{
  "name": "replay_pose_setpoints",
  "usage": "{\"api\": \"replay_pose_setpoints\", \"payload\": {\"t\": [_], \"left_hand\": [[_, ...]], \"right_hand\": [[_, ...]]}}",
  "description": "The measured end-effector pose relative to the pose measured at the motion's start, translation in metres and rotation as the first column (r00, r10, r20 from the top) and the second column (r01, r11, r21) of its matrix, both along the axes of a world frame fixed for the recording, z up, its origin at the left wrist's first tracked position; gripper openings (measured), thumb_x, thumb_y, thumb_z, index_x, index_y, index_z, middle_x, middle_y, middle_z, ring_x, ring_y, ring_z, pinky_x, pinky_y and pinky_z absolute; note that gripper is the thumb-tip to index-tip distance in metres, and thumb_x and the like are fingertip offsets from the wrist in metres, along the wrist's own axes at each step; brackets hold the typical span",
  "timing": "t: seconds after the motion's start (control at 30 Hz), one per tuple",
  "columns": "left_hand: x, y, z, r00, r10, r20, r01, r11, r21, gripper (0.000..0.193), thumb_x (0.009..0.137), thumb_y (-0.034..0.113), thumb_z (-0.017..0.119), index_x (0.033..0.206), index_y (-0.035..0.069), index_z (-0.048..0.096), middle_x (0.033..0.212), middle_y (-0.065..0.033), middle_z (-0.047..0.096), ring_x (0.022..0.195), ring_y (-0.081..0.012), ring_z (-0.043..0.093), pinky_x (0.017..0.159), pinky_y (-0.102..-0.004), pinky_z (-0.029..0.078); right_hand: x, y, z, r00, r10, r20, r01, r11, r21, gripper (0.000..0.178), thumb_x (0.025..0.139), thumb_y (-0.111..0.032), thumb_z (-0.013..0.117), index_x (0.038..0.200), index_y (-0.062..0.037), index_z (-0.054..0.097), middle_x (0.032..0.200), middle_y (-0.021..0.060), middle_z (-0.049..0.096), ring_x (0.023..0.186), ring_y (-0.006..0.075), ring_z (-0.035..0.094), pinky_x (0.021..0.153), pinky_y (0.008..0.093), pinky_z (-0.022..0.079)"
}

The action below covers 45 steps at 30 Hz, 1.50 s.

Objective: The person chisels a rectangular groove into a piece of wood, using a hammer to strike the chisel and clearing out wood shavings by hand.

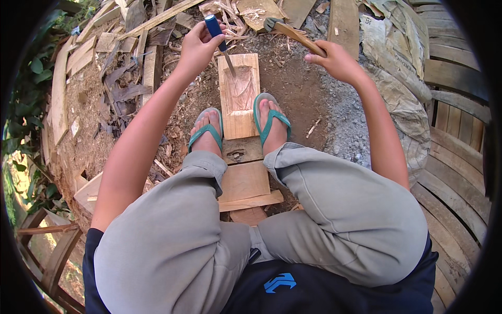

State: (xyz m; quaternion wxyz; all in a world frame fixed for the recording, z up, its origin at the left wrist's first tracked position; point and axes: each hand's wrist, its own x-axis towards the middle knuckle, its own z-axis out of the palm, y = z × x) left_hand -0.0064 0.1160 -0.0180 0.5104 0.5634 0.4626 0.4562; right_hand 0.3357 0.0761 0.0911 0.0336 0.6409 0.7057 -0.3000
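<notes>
My left hand [197, 46] grips a chisel [219, 39] with a blue handle, its steel blade angled down onto a pale wooden plank [240, 112]. The plank lies on the ground between my feet and has a shallow hollow carved in its upper half. My right hand [337, 62] holds the wooden handle of a hammer [293, 32], whose dark head is raised above and to the right of the chisel. Both feet, in green flip-flops [267, 121], press against the plank's sides.
Wood offcuts and shavings [130, 57] are piled at the upper left and top. Bare dirt and gravel [334, 120] lie to the right of the plank. A crumpled sack [397, 89] and curved wooden slats [455, 172] stand at the right. More boards [246, 183] lie under my knees.
</notes>
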Motion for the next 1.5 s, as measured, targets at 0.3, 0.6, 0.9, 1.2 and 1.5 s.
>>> {"api": "replay_pose_setpoints", "payload": {"t": [0.3,0.6,0.9,1.2,1.5], "left_hand": [[-0.005,-0.003,0.007,0.996,-0.020,-0.086,0.022,1.000,0.018,0.035,0.088,0.015,0.082,0.116,0.000,0.066,0.101,-0.0074,0.075,0.092,-0.0133,0.072,0.082,-0.0290,0.058],[0.025,-0.008,0.000,0.960,0.083,0.268,-0.072,0.996,-0.051,0.022,0.086,-0.006,0.073,0.102,0.000,0.060,0.090,0.0005,0.063,0.079,-0.0082,0.061,0.073,-0.0277,0.055],[0.039,-0.016,0.012,0.977,0.137,0.164,-0.131,0.990,-0.050,0.035,0.087,-0.003,0.075,0.119,-0.002,0.061,0.096,-0.0035,0.069,0.086,-0.0094,0.067,0.074,-0.0267,0.056],[0.044,0.002,0.018,0.997,0.016,0.081,-0.009,0.997,-0.083,0.038,0.086,0.001,0.077,0.122,-0.001,0.064,0.094,-0.0059,0.074,0.085,-0.0098,0.069,0.074,-0.0273,0.056],[0.049,0.008,0.013,0.998,0.070,0.012,-0.069,0.997,-0.044,0.035,0.084,0.006,0.079,0.117,-0.002,0.070,0.089,-0.0057,0.076,0.075,-0.0096,0.068,0.065,-0.0291,0.055]], "right_hand": [[0.008,-0.012,-0.002,1.000,-0.019,0.023,0.020,0.999,-0.035,0.047,0.093,-0.047,0.071,0.107,-0.0026,0.065,0.080,0.0120,0.064,0.073,0.0253,0.062,0.069,0.0410,0.048],[0.002,-0.010,0.006,0.999,0.000,-0.035,0.000,1.000,-0.008,0.050,0.093,-0.045,0.072,0.114,-0.0010,0.066,0.079,0.0107,0.063,0.072,0.0212,0.059,0.067,0.0385,0.047],[-0.011,-0.008,0.024,0.998,0.004,-0.056,-0.003,1.000,0.012,0.047,0.093,-0.043,0.074,0.112,-0.0007,0.066,0.077,0.0045,0.056,0.073,0.0149,0.050,0.066,0.0327,0.042],[-0.050,0.001,0.068,0.959,-0.032,-0.281,0.109,0.959,0.262,0.047,0.099,-0.039,0.069,0.131,-0.0058,0.066,0.070,-0.0023,0.052,0.063,0.0059,0.045,0.057,0.0270,0.036],[-0.098,0.031,0.068,0.963,0.177,-0.204,-0.129,0.965,0.229,0.039,0.104,-0.020,0.057,0.137,0.0009,0.060,0.106,0.0151,0.075,0.088,0.0155,0.063,0.081,0.0335,0.051]]}}
